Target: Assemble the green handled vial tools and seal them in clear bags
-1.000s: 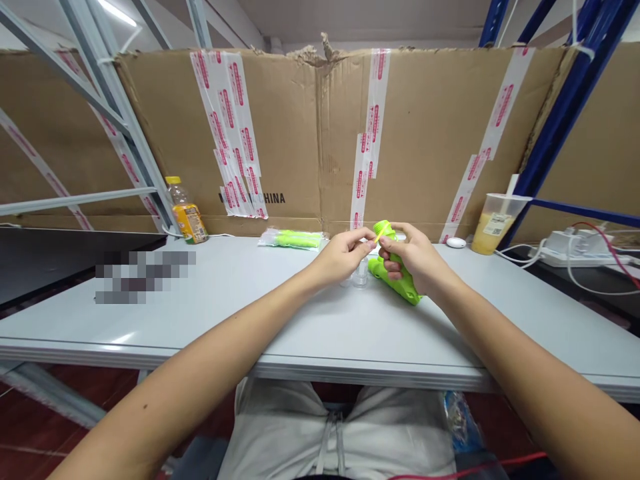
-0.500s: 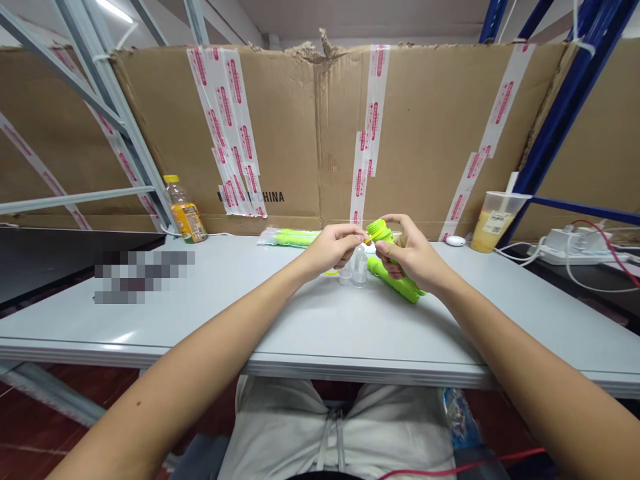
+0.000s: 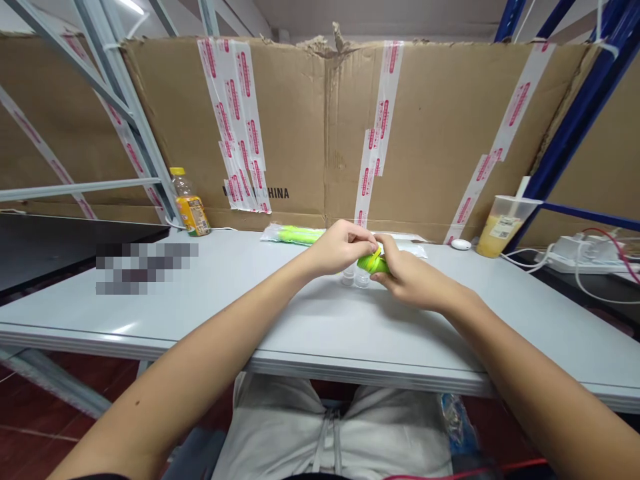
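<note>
My right hand (image 3: pixel 407 277) is wrapped round a bright green plastic toy (image 3: pixel 374 264), most of it hidden under the fingers; only its round end shows. My left hand (image 3: pixel 343 247) is closed in a pinch at that end, fingertips touching the toy. What the pinch holds is too small to name. Two small clear bottles (image 3: pixel 355 278) stand on the white table (image 3: pixel 250 313) just below both hands. A second green toy in a clear bag (image 3: pixel 293 235) lies behind my left hand.
A taped cardboard wall (image 3: pixel 310 133) closes off the table's back. An orange drink bottle (image 3: pixel 189 204) stands back left, a plastic cup with yellow drink (image 3: pixel 503 223) back right, beside a white puck (image 3: pixel 461 244) and a power strip with cables (image 3: pixel 585 250). Blue rack posts rise right.
The right hand has lowered the green toy toward the table and closed over it, so most of it is now hidden. The left hand followed, still pinching at its end. The view shifted slightly.
</note>
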